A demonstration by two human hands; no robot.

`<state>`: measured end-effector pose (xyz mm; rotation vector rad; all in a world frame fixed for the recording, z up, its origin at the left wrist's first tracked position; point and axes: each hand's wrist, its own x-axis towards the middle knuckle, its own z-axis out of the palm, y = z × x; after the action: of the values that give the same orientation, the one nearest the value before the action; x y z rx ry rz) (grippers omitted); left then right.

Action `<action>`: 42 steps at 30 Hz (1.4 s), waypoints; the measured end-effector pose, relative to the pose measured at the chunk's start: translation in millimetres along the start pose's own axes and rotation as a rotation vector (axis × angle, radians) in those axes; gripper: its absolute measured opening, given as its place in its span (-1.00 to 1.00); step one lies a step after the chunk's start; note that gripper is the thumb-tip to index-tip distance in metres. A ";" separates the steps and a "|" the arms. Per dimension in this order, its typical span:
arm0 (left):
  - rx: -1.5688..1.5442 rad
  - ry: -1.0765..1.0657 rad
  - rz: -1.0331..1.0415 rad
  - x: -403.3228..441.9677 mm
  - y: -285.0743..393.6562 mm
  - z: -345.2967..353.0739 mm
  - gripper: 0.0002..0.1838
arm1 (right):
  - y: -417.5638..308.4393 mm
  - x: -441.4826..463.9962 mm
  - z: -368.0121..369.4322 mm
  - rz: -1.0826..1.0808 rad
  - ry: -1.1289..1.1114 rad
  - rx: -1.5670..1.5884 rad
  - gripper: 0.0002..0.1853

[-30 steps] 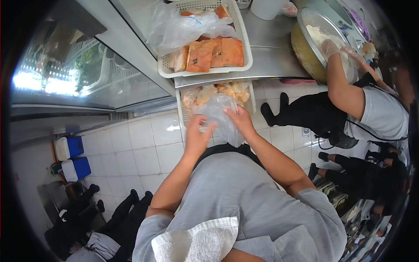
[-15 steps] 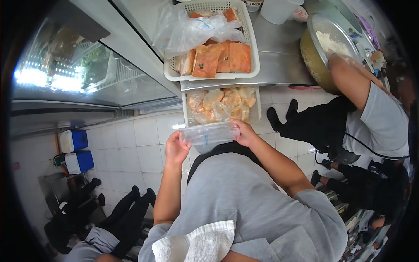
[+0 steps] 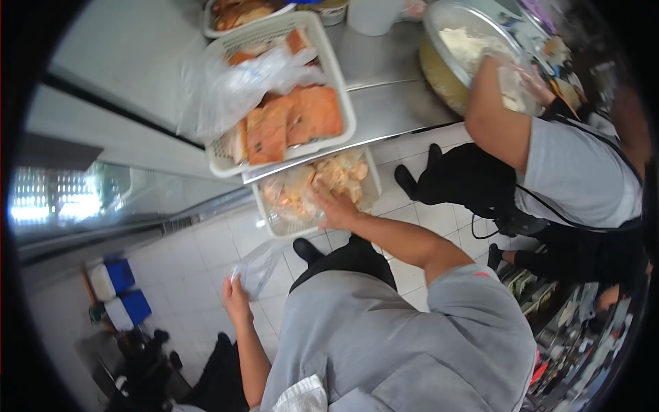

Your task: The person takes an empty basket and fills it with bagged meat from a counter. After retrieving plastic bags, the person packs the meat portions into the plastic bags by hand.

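Note:
My left hand (image 3: 237,300) holds a clear plastic bag (image 3: 259,266) out to the left, above the tiled floor, its fingers closed on the bag's edge. Over the lower white basket (image 3: 276,227) my right hand (image 3: 335,208) reaches in with fingers spread, at the bagged orange-yellow pieces (image 3: 347,173); nothing shows in its grip. Above it, on the steel counter, stands another white basket (image 3: 349,113) with orange-brown slabs (image 3: 268,130) and a crumpled clear plastic bag (image 3: 223,93) lying partly over them.
At the right a co-worker (image 3: 583,172) has gloved hands in a large bowl (image 3: 443,82) of white powder. A glass-doored cabinet (image 3: 68,196) stands at the left, near blue-and-white boxes (image 3: 127,309) by the wall. A container (image 3: 374,15) stands on the counter.
Both hands held the bag together before. My right hand has let go and moved up to the lower basket, while my left hand has carried the bag down and left. The view has turned.

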<state>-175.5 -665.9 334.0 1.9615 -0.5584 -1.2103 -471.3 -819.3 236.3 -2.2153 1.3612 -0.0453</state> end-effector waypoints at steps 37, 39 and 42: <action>0.190 -0.613 0.643 36.9 56.0 188.0 -0.49 | -94.4 18.7 -141.2 -0.068 -0.117 0.885 -0.67; 0.184 -0.633 0.613 40.3 58.4 186.6 -0.50 | -98.2 16.6 -159.5 -0.101 -0.189 0.770 -0.66; -0.212 -0.752 0.366 45.5 59.2 192.8 -0.52 | -105.0 15.0 -179.7 -0.197 -0.269 0.863 -0.65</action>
<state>-324.8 -805.4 302.6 1.1172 -1.0569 -1.6628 -431.3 -871.2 434.4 -1.5334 0.7550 -0.3274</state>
